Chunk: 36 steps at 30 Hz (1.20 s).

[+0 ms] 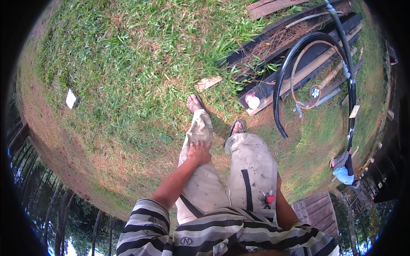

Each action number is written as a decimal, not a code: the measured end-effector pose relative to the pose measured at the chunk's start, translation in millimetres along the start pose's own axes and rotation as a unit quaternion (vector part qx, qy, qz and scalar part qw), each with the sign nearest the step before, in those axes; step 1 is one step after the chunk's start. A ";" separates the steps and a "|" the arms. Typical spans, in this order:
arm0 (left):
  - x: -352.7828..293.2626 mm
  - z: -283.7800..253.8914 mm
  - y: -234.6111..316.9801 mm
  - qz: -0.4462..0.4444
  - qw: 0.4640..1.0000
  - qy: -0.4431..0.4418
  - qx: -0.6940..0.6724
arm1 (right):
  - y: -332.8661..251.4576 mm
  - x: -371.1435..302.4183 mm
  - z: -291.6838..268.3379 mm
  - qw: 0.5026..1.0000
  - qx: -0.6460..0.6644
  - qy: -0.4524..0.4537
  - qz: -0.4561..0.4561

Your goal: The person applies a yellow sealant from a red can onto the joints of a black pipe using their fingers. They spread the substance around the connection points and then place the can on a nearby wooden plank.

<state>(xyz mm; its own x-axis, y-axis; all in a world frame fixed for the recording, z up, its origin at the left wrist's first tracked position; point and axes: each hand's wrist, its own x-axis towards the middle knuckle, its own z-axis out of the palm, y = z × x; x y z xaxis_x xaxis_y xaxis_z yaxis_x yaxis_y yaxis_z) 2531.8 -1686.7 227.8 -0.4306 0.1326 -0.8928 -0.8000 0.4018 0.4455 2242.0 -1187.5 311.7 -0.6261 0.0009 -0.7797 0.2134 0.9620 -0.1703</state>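
My left hand [199,152] lies on the knee of my left trouser leg [198,128], its fingers spread over the stained beige cloth, holding nothing. By the outer side of my right thigh is my right hand [279,181]. Only a sliver of it shows, and its fingers are hidden behind the leg. A small red item [270,199] sits at the right hip of the trousers. Ahead of my sandalled feet, a flat piece of wood [208,83] rests on the grass.
To the right, a long black pipe [352,89] and a curved black tube [279,79] lie across boards [305,79] beside a thin hoop [294,72]. A red and white container [252,101] stands nearby. A person in blue [343,174] is far right; a white object [71,99] lies left.
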 end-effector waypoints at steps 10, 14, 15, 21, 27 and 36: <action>-89.3 -55.0 -18.6 -0.016 0.999 0.006 0.039 | -254.0 -16.0 115.8 0.981 -0.094 0.023 -0.167; -104.4 -106.4 -32.7 -0.007 0.998 0.001 0.058 | -308.3 -18.7 156.8 0.985 -0.091 -0.025 -0.147; -100.2 -121.4 -43.1 0.042 0.991 -0.021 0.121 | -325.1 -13.8 162.8 0.985 -0.093 -0.036 -0.144; -63.0 -214.4 -139.4 0.162 0.981 -0.010 -0.109 | -400.8 51.6 160.5 0.981 -0.114 -0.064 -0.145; -110.9 -399.1 -95.1 -0.078 0.953 -0.048 -0.290 | -499.1 90.5 135.8 0.998 -0.031 -0.025 0.041; -68.7 -785.0 -18.3 -0.029 0.997 0.056 -0.036 | -790.9 149.0 13.2 0.995 0.083 0.051 -0.037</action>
<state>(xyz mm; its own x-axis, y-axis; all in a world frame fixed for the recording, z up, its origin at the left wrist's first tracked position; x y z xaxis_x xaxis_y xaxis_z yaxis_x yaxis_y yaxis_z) 2248.1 -2414.4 333.5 -0.4240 0.0075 -0.9056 -0.8510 0.3389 0.4012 1989.9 -1951.8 322.2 -0.7151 -0.0322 -0.6982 0.2800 0.9021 -0.3283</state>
